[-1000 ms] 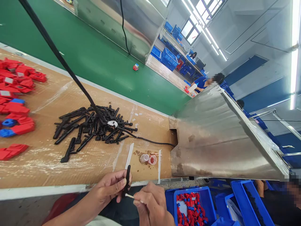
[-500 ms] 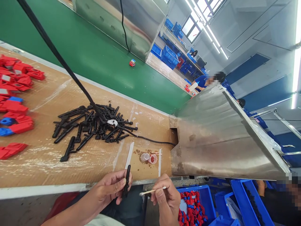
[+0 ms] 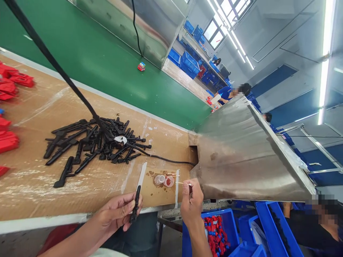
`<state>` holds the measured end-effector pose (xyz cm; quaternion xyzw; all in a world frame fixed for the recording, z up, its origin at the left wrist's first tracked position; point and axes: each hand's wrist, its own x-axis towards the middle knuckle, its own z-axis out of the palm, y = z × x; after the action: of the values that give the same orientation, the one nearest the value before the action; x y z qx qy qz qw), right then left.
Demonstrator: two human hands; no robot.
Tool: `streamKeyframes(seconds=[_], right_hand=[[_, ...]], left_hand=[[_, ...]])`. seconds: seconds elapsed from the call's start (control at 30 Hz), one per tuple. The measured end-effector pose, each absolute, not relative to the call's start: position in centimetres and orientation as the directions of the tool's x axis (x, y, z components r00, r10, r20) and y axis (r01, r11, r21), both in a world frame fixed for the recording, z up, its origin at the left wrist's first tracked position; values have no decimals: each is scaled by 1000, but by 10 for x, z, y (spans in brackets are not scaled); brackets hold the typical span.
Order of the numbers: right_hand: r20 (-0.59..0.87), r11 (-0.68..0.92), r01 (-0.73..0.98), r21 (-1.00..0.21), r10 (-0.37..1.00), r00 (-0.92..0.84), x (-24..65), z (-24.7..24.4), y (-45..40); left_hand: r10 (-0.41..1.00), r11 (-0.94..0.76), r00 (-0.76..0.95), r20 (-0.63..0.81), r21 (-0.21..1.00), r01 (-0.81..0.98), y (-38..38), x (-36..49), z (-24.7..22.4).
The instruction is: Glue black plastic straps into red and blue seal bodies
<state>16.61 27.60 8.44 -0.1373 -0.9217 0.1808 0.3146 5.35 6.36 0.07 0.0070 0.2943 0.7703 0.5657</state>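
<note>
My left hand point(image 3: 117, 211) pinches a slim black plastic part point(image 3: 135, 204), held upright just off the table's front edge. Between the fingers of my right hand point(image 3: 192, 201) is a cotton swab point(image 3: 180, 183), pointing left with its far end at a small clear cup point(image 3: 169, 182) of reddish liquid. Whether the tip is inside the liquid is too small to tell. A second clear cup point(image 3: 159, 179) stands against the first, on stained cardboard between two tape strips. Thin sticks point(image 3: 173, 175) lie behind the cups. Left of them is a heap of similar black parts point(image 3: 89, 142).
Red plastic parts point(image 3: 9, 85) lie at the far left. A black cable point(image 3: 61, 67) crosses over the heap. A metal panel point(image 3: 249, 157) stands at the right, with blue bins point(image 3: 233, 223) below it. A green strip point(image 3: 107, 71) runs behind; other people are at the right.
My right hand has moved forward and up with the cotton swab, bringing it to the cup. My left hand still holds the black part. The view has shifted slightly.
</note>
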Motion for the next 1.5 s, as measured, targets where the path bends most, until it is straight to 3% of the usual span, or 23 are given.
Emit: streamKeyframes(seconds=[0.4, 0.73, 0.97, 1.17, 1.33, 1.5], right_hand=[[449, 970, 82, -230, 181, -875, 155, 75, 281], [384, 976, 115, -186, 180, -906, 154, 66, 284], [366, 931, 131, -341, 260, -894, 157, 59, 282], [354, 768, 197, -610, 486, -799, 162, 58, 285], [182, 436, 257, -862, 741, -646, 159, 50, 291], [-162, -4, 262, -965, 792, -588, 153, 44, 288]], left_hand=[[829, -161, -377, -414, 468, -869, 61, 45, 30], [832, -147, -365, -418, 468, -872, 60, 44, 29], [802, -167, -378, -462, 434, -885, 62, 44, 36], [812, -163, -385, -438, 465, -870, 65, 44, 30], [797, -197, -439, -416, 507, -839, 71, 47, 32], [800, -211, -437, -410, 489, -846, 80, 49, 37]])
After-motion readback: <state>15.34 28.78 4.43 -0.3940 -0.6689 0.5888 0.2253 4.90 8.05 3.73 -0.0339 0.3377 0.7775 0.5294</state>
